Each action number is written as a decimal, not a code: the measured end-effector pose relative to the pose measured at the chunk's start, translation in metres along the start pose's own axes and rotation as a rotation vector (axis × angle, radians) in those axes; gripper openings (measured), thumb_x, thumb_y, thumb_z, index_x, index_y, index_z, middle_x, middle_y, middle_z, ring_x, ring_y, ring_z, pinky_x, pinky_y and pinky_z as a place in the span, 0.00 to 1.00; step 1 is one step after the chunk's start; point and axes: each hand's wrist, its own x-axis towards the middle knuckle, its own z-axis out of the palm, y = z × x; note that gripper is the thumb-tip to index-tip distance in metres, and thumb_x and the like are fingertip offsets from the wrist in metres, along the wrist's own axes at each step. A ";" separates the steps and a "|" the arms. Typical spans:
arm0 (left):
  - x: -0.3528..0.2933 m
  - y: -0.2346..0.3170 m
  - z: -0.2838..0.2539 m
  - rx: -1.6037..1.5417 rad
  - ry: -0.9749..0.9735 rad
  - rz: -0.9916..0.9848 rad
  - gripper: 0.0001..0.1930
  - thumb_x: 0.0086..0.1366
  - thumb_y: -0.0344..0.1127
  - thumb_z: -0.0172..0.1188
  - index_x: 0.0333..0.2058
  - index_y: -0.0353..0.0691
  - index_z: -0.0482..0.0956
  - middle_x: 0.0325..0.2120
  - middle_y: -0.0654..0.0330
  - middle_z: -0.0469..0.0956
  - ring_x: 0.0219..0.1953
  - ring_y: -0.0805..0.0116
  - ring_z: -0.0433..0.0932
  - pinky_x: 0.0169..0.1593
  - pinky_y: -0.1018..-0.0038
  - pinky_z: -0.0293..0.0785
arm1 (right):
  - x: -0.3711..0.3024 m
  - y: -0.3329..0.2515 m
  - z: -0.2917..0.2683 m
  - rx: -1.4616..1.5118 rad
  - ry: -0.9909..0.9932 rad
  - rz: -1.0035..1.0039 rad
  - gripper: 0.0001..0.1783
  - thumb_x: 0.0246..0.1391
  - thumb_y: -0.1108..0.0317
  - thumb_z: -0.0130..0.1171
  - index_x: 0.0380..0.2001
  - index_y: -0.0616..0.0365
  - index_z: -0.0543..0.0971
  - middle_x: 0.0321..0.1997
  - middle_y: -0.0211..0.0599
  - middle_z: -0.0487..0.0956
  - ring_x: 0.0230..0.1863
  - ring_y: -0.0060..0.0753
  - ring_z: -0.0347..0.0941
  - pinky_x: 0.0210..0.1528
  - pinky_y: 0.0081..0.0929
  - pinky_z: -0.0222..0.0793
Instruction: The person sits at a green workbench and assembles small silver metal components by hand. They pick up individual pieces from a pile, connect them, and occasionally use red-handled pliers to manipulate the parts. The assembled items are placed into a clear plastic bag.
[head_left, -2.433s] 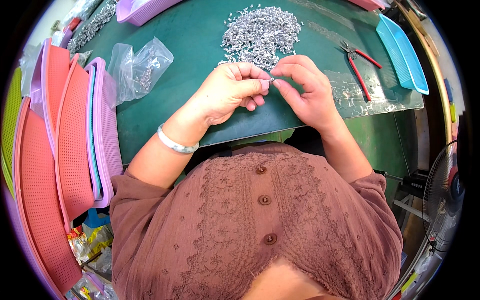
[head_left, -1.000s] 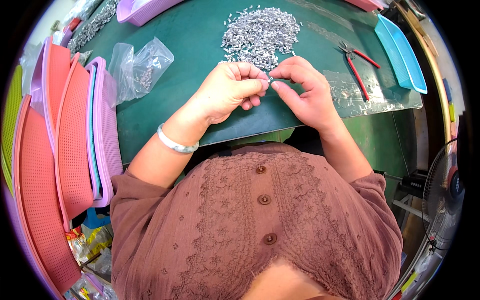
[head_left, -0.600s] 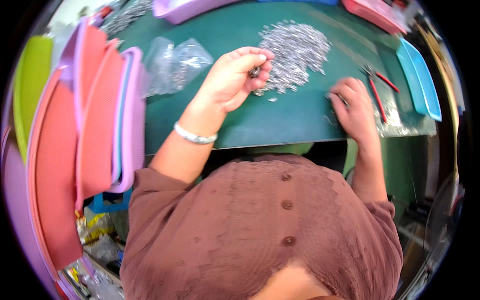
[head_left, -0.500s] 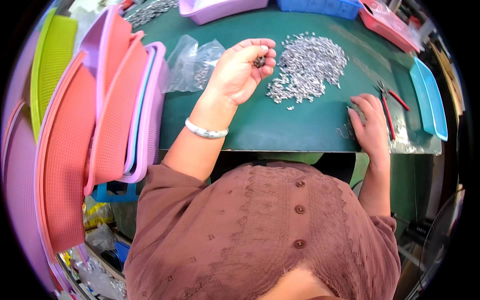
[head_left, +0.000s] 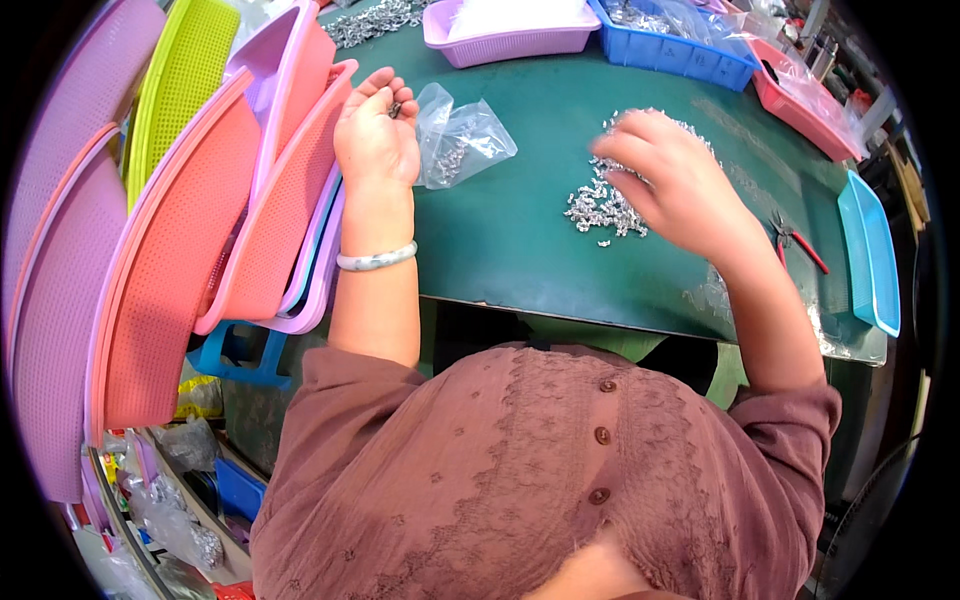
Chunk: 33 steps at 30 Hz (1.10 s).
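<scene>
My left hand is raised at the left, palm up, with its fingers curled over a small dark metal piece. That piece is mostly hidden, so its exact kind does not show. Close beside this hand lies a clear plastic bag with some small silvery parts inside. Over the pile of small silvery metal parts hovers my right hand, palm down and slightly blurred. A gap shows between its thumb and bent fingers, and nothing is visible in them. The hand covers much of the pile.
Red-handled pliers lie at the right, near a light blue tray. Purple, blue and pink baskets line the table's far side. Stacked coloured baskets crowd the left edge. More silvery parts lie far left.
My left hand has moved left from near the pile to beside the plastic bag. My right hand has risen from the table beside the pliers to above the pile. The view has shifted slightly.
</scene>
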 end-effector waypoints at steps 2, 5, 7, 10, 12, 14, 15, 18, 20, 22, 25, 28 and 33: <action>0.007 -0.006 -0.005 -0.014 0.053 0.014 0.08 0.60 0.21 0.44 0.36 0.31 0.70 0.31 0.56 0.69 0.32 0.68 0.68 0.35 0.76 0.67 | 0.037 -0.001 0.016 -0.020 -0.001 -0.069 0.11 0.42 0.75 0.55 0.34 0.57 0.74 0.31 0.39 0.71 0.39 0.43 0.69 0.41 0.35 0.66; 0.008 -0.012 -0.014 -0.003 0.065 -0.049 0.07 0.60 0.23 0.44 0.36 0.31 0.70 0.31 0.56 0.69 0.32 0.68 0.68 0.35 0.76 0.66 | 0.089 -0.008 0.053 0.009 -0.059 -0.111 0.14 0.42 0.77 0.54 0.36 0.53 0.75 0.33 0.39 0.74 0.40 0.43 0.71 0.40 0.36 0.68; 0.006 -0.012 -0.014 -0.016 0.056 -0.074 0.07 0.59 0.24 0.45 0.36 0.30 0.70 0.31 0.55 0.69 0.32 0.66 0.68 0.37 0.74 0.66 | 0.113 -0.014 0.071 0.042 -0.184 -0.092 0.17 0.44 0.75 0.54 0.41 0.52 0.73 0.35 0.39 0.74 0.40 0.43 0.71 0.41 0.38 0.68; 0.009 -0.013 -0.019 -0.030 0.031 -0.102 0.08 0.58 0.24 0.47 0.36 0.30 0.70 0.31 0.55 0.69 0.33 0.65 0.68 0.39 0.71 0.65 | 0.128 -0.011 0.090 0.012 -0.272 -0.093 0.16 0.45 0.73 0.54 0.41 0.51 0.74 0.35 0.40 0.75 0.40 0.44 0.71 0.40 0.39 0.67; 0.006 -0.012 -0.016 0.008 0.017 -0.154 0.08 0.58 0.24 0.47 0.36 0.30 0.70 0.31 0.55 0.69 0.33 0.65 0.67 0.38 0.71 0.65 | 0.130 -0.010 0.094 -0.010 -0.284 -0.088 0.15 0.43 0.74 0.54 0.38 0.52 0.75 0.34 0.40 0.76 0.38 0.44 0.72 0.39 0.38 0.68; -0.001 -0.012 -0.008 0.073 -0.016 -0.175 0.08 0.57 0.25 0.48 0.36 0.30 0.70 0.30 0.56 0.69 0.33 0.66 0.67 0.39 0.72 0.65 | 0.127 -0.006 0.091 -0.024 -0.283 -0.060 0.15 0.38 0.76 0.54 0.35 0.53 0.76 0.32 0.40 0.78 0.35 0.44 0.74 0.37 0.37 0.70; 0.001 -0.015 -0.009 0.087 -0.034 -0.185 0.08 0.58 0.25 0.48 0.36 0.30 0.70 0.32 0.55 0.69 0.35 0.65 0.67 0.41 0.71 0.65 | 0.124 -0.001 0.091 0.010 -0.265 -0.064 0.11 0.40 0.75 0.54 0.32 0.54 0.76 0.29 0.40 0.77 0.34 0.45 0.74 0.36 0.38 0.69; 0.013 -0.028 -0.011 0.153 -0.094 -0.197 0.08 0.60 0.26 0.49 0.37 0.29 0.72 0.34 0.55 0.70 0.37 0.65 0.68 0.44 0.69 0.66 | 0.114 0.011 0.089 0.096 -0.223 -0.086 0.05 0.44 0.72 0.54 0.27 0.56 0.76 0.23 0.42 0.75 0.31 0.47 0.72 0.34 0.40 0.67; 0.017 -0.032 -0.006 0.287 -0.182 -0.150 0.08 0.60 0.28 0.49 0.37 0.31 0.73 0.32 0.57 0.72 0.37 0.66 0.69 0.44 0.70 0.66 | 0.110 0.016 0.084 0.136 -0.215 -0.116 0.05 0.44 0.71 0.55 0.28 0.56 0.76 0.23 0.42 0.76 0.29 0.48 0.72 0.32 0.40 0.67; 0.012 -0.034 0.002 0.416 -0.249 -0.130 0.09 0.62 0.31 0.49 0.37 0.34 0.75 0.31 0.60 0.74 0.37 0.69 0.70 0.43 0.74 0.65 | 0.104 0.025 0.087 0.157 -0.180 -0.136 0.06 0.44 0.71 0.55 0.29 0.56 0.76 0.24 0.42 0.77 0.28 0.48 0.72 0.32 0.39 0.67; -0.001 -0.032 0.014 0.659 -0.362 -0.068 0.11 0.63 0.36 0.49 0.39 0.38 0.75 0.35 0.62 0.75 0.39 0.72 0.70 0.45 0.76 0.64 | 0.096 0.031 0.083 0.195 -0.156 -0.076 0.06 0.45 0.71 0.55 0.29 0.57 0.76 0.27 0.41 0.78 0.30 0.45 0.74 0.33 0.36 0.68; 0.005 -0.044 0.010 0.824 -0.486 -0.004 0.14 0.61 0.38 0.51 0.42 0.35 0.74 0.33 0.61 0.76 0.36 0.73 0.71 0.41 0.77 0.67 | 0.080 0.035 0.082 0.225 -0.100 -0.036 0.09 0.45 0.72 0.55 0.33 0.59 0.77 0.30 0.42 0.78 0.33 0.45 0.74 0.37 0.34 0.69; -0.007 -0.039 0.007 1.027 -0.518 0.235 0.16 0.60 0.39 0.51 0.44 0.37 0.74 0.33 0.57 0.77 0.35 0.70 0.74 0.40 0.74 0.69 | 0.037 0.039 0.061 0.165 -0.038 -0.011 0.11 0.45 0.75 0.55 0.35 0.60 0.76 0.37 0.43 0.77 0.39 0.47 0.72 0.41 0.36 0.68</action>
